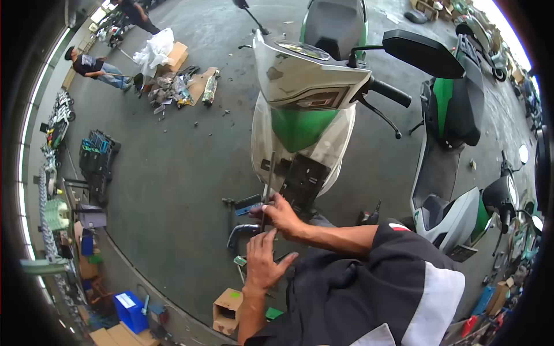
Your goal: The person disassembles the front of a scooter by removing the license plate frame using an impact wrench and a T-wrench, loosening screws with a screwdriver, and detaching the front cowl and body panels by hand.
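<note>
A long thin dark rod (pixel 272 173) stands nearly upright in front of the scooter, its upper part overlapping the lower front of the body. My right hand (pixel 281 215) is closed around its lower part. Just below, my left hand (pixel 264 262) has its fingers stretched out and thumb apart, fingertips right at the rod's lower end. The white and green scooter (pixel 303 124) faces me, its handlebar above my hands. Low on its front sits a black panel (pixel 304 177), just beyond my right hand.
A blue tool (pixel 248 209) and a curved dark part (pixel 241 233) lie on the floor by my hands. An opened cardboard box (pixel 227 311) is near my left forearm. Another scooter (pixel 444 190) stands at right. Two people are at upper left, near a litter pile (pixel 173 89).
</note>
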`<act>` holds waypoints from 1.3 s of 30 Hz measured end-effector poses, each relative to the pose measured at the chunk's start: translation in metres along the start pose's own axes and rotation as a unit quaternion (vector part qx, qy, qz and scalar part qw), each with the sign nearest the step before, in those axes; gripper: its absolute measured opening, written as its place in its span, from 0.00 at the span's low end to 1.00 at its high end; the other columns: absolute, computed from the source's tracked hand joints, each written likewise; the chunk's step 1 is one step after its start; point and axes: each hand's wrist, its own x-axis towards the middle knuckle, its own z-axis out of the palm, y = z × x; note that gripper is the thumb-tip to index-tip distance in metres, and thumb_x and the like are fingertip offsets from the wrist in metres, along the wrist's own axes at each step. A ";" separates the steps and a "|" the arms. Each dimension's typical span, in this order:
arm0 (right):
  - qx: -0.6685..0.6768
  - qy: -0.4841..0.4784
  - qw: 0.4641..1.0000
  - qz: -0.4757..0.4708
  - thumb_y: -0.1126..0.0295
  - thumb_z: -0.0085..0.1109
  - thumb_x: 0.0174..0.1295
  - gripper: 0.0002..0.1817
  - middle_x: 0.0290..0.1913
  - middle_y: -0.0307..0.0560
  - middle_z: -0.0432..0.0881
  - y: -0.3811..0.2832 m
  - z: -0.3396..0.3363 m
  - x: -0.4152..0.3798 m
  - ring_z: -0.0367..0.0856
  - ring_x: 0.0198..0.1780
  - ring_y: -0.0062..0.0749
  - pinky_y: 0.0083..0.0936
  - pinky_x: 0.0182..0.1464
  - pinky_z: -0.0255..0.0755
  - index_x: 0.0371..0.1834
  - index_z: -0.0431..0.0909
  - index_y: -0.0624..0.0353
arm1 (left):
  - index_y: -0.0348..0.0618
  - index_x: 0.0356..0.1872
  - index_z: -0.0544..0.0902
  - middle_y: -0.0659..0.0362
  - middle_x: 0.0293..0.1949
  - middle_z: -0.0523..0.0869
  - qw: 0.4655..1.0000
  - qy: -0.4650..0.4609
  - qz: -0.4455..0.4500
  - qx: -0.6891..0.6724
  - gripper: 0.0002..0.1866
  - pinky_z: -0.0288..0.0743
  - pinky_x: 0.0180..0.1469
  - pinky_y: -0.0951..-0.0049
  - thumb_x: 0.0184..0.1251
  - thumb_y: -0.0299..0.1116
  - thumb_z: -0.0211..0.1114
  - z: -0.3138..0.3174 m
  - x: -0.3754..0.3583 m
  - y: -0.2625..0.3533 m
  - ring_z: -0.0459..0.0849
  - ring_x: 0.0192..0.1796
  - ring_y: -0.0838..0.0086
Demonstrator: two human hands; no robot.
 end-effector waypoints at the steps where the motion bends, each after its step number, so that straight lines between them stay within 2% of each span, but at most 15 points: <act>1: -0.028 0.027 0.999 -0.023 0.77 0.45 0.70 0.16 0.49 0.62 0.82 -0.010 -0.008 0.003 0.85 0.51 0.47 0.39 0.52 0.83 0.58 0.56 0.65 | 0.36 0.61 0.75 0.48 0.50 0.79 1.000 -0.013 0.002 0.006 0.40 0.73 0.57 0.58 0.49 0.48 0.79 0.002 0.008 -0.002 0.79 0.53 0.53; 4: 0.018 0.053 0.998 0.039 0.77 0.43 0.72 0.17 0.52 0.62 0.80 -0.033 -0.020 0.000 0.84 0.53 0.48 0.41 0.53 0.83 0.61 0.56 0.63 | 0.32 0.65 0.70 0.47 0.62 0.75 0.960 0.010 -0.135 -0.244 0.47 0.66 0.68 0.59 0.54 0.60 0.73 -0.005 0.014 -0.006 0.75 0.66 0.57; 5: 0.032 0.062 0.995 0.069 0.76 0.42 0.72 0.17 0.53 0.62 0.79 -0.038 -0.021 0.002 0.84 0.55 0.49 0.42 0.54 0.83 0.62 0.57 0.62 | 0.32 0.65 0.70 0.47 0.62 0.75 0.961 0.006 -0.138 -0.238 0.47 0.66 0.68 0.59 0.54 0.60 0.73 -0.009 0.013 -0.009 0.75 0.66 0.57; 7: 0.064 0.069 0.991 0.098 0.77 0.40 0.72 0.16 0.53 0.63 0.78 -0.036 -0.025 0.010 0.84 0.54 0.53 0.45 0.53 0.84 0.61 0.56 0.61 | 0.31 0.68 0.66 0.48 0.64 0.74 0.902 0.022 -0.172 -0.397 0.47 0.67 0.67 0.58 0.58 0.58 0.71 -0.013 0.008 -0.015 0.74 0.67 0.60; 8: 0.083 0.067 0.988 0.112 0.78 0.40 0.72 0.16 0.54 0.65 0.78 -0.034 -0.026 0.013 0.84 0.54 0.54 0.46 0.53 0.84 0.60 0.56 0.61 | 0.32 0.66 0.69 0.46 0.61 0.75 0.891 0.023 -0.182 -0.414 0.40 0.71 0.64 0.63 0.59 0.47 0.73 -0.014 0.007 -0.016 0.77 0.62 0.62; 11: 0.132 0.064 0.979 0.144 0.78 0.41 0.71 0.12 0.53 0.66 0.78 -0.028 -0.029 0.029 0.84 0.52 0.55 0.43 0.49 0.85 0.55 0.57 0.59 | 0.32 0.67 0.68 0.49 0.56 0.80 0.912 -0.027 -0.238 -0.332 0.39 0.76 0.56 0.67 0.61 0.47 0.72 -0.016 0.015 -0.007 0.81 0.55 0.64; 12: 0.148 0.073 0.976 0.144 0.78 0.41 0.71 0.12 0.53 0.67 0.77 -0.025 -0.031 0.036 0.84 0.52 0.56 0.45 0.49 0.85 0.55 0.57 0.59 | 0.32 0.65 0.70 0.51 0.48 0.84 0.918 -0.022 -0.270 -0.290 0.35 0.78 0.49 0.71 0.64 0.43 0.71 -0.017 0.023 0.000 0.83 0.48 0.69; 15: 0.161 0.082 0.974 0.139 0.79 0.40 0.72 0.11 0.54 0.70 0.77 -0.017 -0.038 0.052 0.83 0.52 0.59 0.48 0.48 0.86 0.55 0.56 0.62 | 0.33 0.63 0.73 0.51 0.44 0.85 0.914 -0.015 -0.304 -0.270 0.30 0.77 0.48 0.72 0.65 0.39 0.69 -0.013 0.036 -0.015 0.83 0.45 0.72; 17: 0.180 0.084 0.969 0.148 0.79 0.40 0.72 0.12 0.53 0.70 0.77 -0.011 -0.046 0.063 0.83 0.52 0.59 0.48 0.48 0.86 0.56 0.55 0.63 | 0.34 0.60 0.76 0.49 0.47 0.85 0.925 -0.013 -0.291 -0.243 0.25 0.78 0.48 0.71 0.67 0.37 0.67 -0.017 0.046 -0.014 0.84 0.44 0.70; 20: 0.180 0.078 0.968 0.156 0.78 0.40 0.72 0.14 0.53 0.70 0.77 -0.016 -0.044 0.069 0.83 0.51 0.59 0.49 0.48 0.86 0.57 0.55 0.67 | 0.34 0.54 0.80 0.52 0.45 0.84 0.961 0.015 -0.210 -0.177 0.19 0.76 0.43 0.72 0.70 0.37 0.64 -0.014 0.054 -0.017 0.81 0.38 0.73; 25: 0.192 0.100 0.965 0.151 0.80 0.40 0.70 0.12 0.54 0.70 0.77 -0.020 -0.040 0.066 0.84 0.52 0.60 0.48 0.50 0.86 0.55 0.60 0.68 | 0.32 0.54 0.81 0.51 0.49 0.84 0.962 0.027 -0.194 -0.191 0.16 0.78 0.44 0.72 0.73 0.33 0.60 -0.007 0.047 -0.034 0.86 0.40 0.71; 27: 0.187 0.102 0.966 0.147 0.80 0.40 0.70 0.13 0.53 0.69 0.77 -0.020 -0.040 0.066 0.83 0.53 0.60 0.49 0.50 0.85 0.56 0.60 0.67 | 0.31 0.54 0.81 0.44 0.53 0.83 0.941 0.013 -0.240 -0.239 0.18 0.78 0.54 0.65 0.71 0.35 0.61 -0.009 0.049 -0.029 0.84 0.52 0.56; 34: 0.174 0.108 0.964 0.167 0.78 0.38 0.73 0.13 0.54 0.70 0.77 -0.032 -0.037 0.063 0.83 0.53 0.61 0.52 0.52 0.84 0.57 0.60 0.68 | 0.30 0.52 0.81 0.44 0.55 0.83 0.938 0.017 -0.243 -0.247 0.16 0.77 0.56 0.65 0.71 0.33 0.61 -0.009 0.047 -0.022 0.84 0.55 0.55; 36: 0.172 0.102 0.964 0.177 0.78 0.38 0.73 0.13 0.55 0.70 0.77 -0.033 -0.037 0.064 0.82 0.53 0.62 0.53 0.53 0.83 0.58 0.60 0.68 | 0.29 0.51 0.82 0.47 0.53 0.84 0.957 0.033 -0.204 -0.203 0.15 0.80 0.53 0.68 0.72 0.32 0.60 -0.009 0.052 -0.018 0.85 0.51 0.64; 39: 0.187 0.090 0.965 0.160 0.79 0.38 0.72 0.14 0.58 0.72 0.73 -0.031 -0.035 0.065 0.79 0.58 0.64 0.57 0.60 0.78 0.59 0.59 0.68 | 0.30 0.51 0.82 0.47 0.53 0.85 0.957 0.044 -0.206 -0.200 0.15 0.79 0.52 0.69 0.71 0.31 0.61 -0.013 0.055 -0.022 0.85 0.52 0.64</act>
